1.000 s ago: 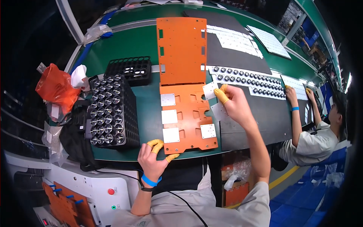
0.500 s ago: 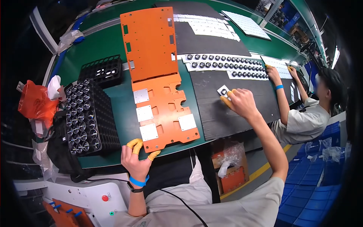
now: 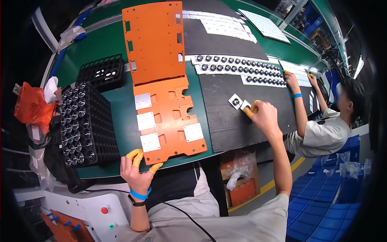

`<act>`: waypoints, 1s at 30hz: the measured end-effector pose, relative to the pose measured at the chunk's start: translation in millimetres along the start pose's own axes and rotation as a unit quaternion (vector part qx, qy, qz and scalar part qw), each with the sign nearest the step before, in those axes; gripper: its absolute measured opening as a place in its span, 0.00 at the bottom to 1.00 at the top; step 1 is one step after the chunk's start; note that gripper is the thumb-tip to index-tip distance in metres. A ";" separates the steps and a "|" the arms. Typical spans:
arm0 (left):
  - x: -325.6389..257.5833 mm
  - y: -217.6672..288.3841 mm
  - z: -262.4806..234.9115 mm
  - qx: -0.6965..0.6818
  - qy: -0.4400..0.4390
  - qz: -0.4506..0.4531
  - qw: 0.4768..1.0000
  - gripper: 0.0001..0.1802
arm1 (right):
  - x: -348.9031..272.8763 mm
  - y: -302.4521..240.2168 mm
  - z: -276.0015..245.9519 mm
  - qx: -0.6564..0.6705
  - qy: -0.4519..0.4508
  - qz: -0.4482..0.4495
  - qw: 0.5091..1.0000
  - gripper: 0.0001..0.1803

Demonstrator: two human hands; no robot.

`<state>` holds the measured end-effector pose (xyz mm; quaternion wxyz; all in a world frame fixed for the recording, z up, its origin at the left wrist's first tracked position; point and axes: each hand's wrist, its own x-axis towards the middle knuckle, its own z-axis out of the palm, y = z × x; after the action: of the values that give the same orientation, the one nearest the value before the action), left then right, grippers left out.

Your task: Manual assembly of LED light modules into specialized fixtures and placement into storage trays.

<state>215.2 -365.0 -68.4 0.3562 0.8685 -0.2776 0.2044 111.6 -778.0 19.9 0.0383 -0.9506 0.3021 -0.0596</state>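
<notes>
My left hand [image 3: 138, 170], with yellow finger covers, holds the near left corner of an orange fixture [image 3: 167, 137], thumb and fingers on either side. Several white square plates [image 3: 150, 142] lie on the fixture, and its orange lid [image 3: 153, 42] stands raised behind. Over the dark mat [image 3: 225, 125], my right hand [image 3: 264, 116] pinches a small white plate [image 3: 245, 105], partly hidden by its fingertips. Just left of it, a white square plate with a black round part [image 3: 236, 101] rests on the mat.
Rows of black round parts on white strips [image 3: 234, 66] lie across the mat's far side. Black trays of round pieces [image 3: 80, 125] are stacked at left, beside another black tray [image 3: 100, 72]. A co-worker [image 3: 326, 121] reaches in from the right, near another white sheet [image 3: 296, 72].
My right hand has shifted right and turned, uncovering the plate with the black round part. A second small plate now shows at its fingertips. The whole view has shifted slightly; my left hand stays at the corner.
</notes>
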 end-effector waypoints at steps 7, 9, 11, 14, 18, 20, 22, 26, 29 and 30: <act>0.4 -0.1 0.3 0.013 0.004 0.005 1.000 0.32 | 44.1 19.5 12.0 0.029 0.143 -0.080 0.986 0.14; 0.3 -0.1 0.7 0.014 0.003 0.005 1.000 0.32 | 61.5 24.1 23.3 0.048 0.172 -0.124 0.976 0.15; 0.0 -0.3 0.3 0.017 0.002 0.003 1.000 0.32 | 78.6 24.4 33.2 0.062 0.170 -0.135 0.974 0.16; 0.1 -0.7 0.7 0.017 0.009 0.002 1.000 0.32 | 96.2 32.7 48.9 -0.027 0.189 -0.144 0.971 0.16; -0.5 -0.2 0.4 0.017 -0.002 0.005 1.000 0.33 | 101.2 32.2 53.7 0.000 0.195 -0.143 0.970 0.16; -1.3 -0.8 1.0 0.018 -0.002 0.006 1.000 0.33 | 100.9 25.4 52.2 -0.002 0.193 -0.153 0.969 0.16; -2.1 -1.9 1.2 0.020 0.006 0.008 1.000 0.33 | 101.4 20.7 50.8 0.008 0.199 -0.155 0.968 0.16; -1.2 -1.3 1.6 0.019 0.007 0.009 1.000 0.33 | 105.2 22.9 51.6 0.011 0.185 -0.134 0.973 0.15; -1.0 -1.8 1.2 0.022 0.008 0.008 1.000 0.33 | 105.6 22.4 51.2 -0.006 0.187 -0.132 0.973 0.15; -0.5 -1.9 0.8 0.023 0.007 0.009 1.000 0.33 | 105.3 21.4 51.0 -0.022 0.196 -0.132 0.971 0.15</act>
<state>216.1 -364.2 -70.2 0.3363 0.8726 -0.2777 0.2200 191.7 -854.6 -23.4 -0.0511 -0.9524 0.1772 -0.2428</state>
